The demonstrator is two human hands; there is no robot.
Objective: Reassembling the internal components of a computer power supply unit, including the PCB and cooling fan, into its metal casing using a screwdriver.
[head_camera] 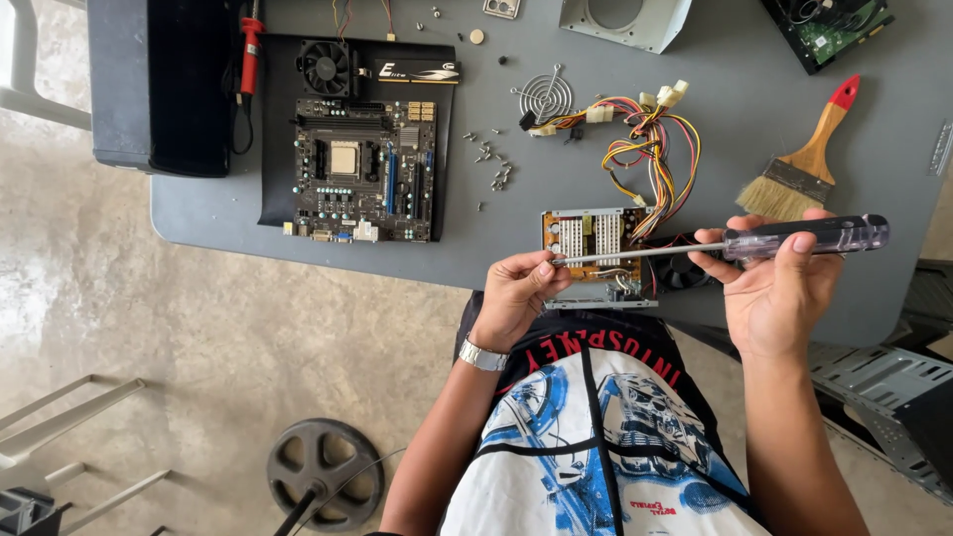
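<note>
At centre-right of the frame, the right hand point(779, 288) gripped the stiff, slick clear-handled screwdriver point(735, 243) while the left hand point(516, 288) pinched its tip, perhaps holding a screw, over the fragile power-supply board point(596, 238).

Bare table point(516, 238) between motherboard point(362, 169) and power supply board point(596, 248); loose screws point(493, 164) above.

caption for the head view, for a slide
Right hand holds a clear-handled screwdriver; left hand pinches its tip above an opened power supply board on the grey table.
</note>
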